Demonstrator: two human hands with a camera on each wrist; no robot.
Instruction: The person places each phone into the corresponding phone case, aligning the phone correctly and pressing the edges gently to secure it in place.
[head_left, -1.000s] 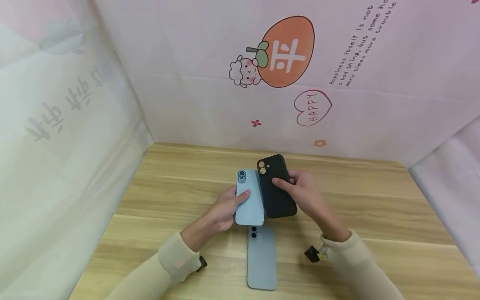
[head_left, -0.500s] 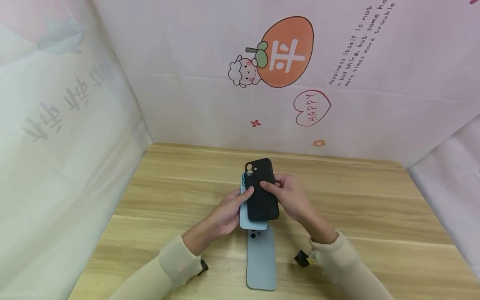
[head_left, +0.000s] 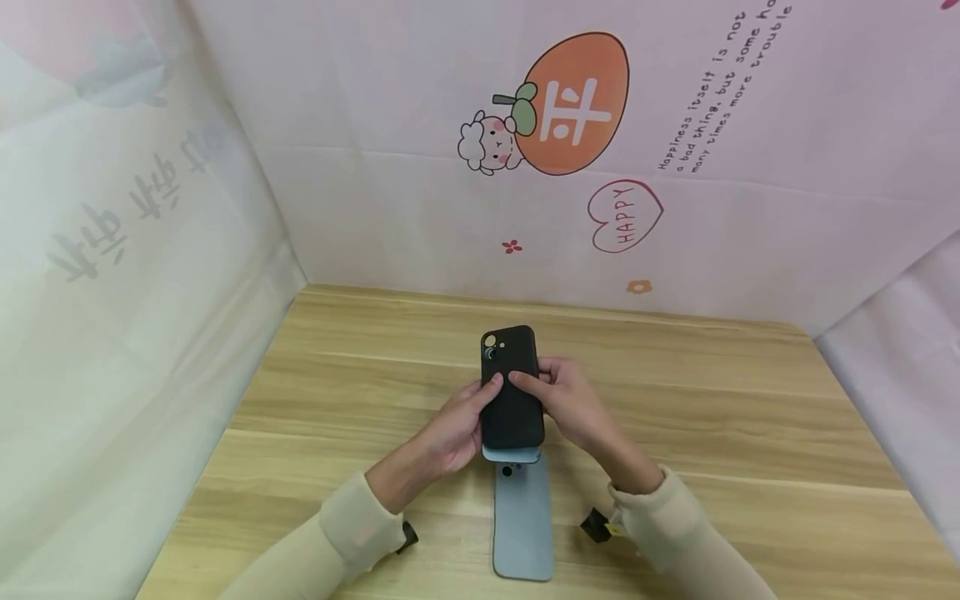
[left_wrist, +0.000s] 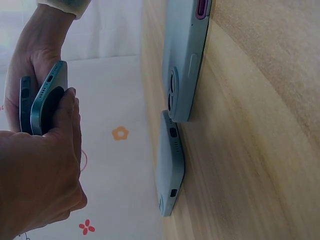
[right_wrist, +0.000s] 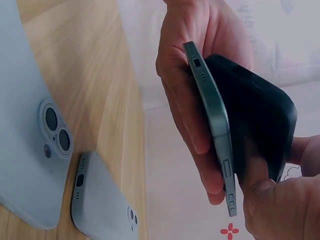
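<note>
My left hand holds a light blue phone, its thumb resting on the back of a black phone case. My right hand pinches that case from the right side, thumb on its back. Seen from the head, the case covers most of the phone, and a blue strip shows below it. The upper camera hole of the case stands off the phone's lenses. In the right wrist view, the case lies at an angle to the phone, with a gap between their bottom ends.
On the wooden table lies a larger blue-grey phone. A smaller pale phone lies just beyond it, hidden from the head view beneath the held ones. A printed white cloth hangs behind the table.
The right hand has moved left with the black case, from beside the light blue phone to over its back. The left thumb has gone from the phone onto the case.
</note>
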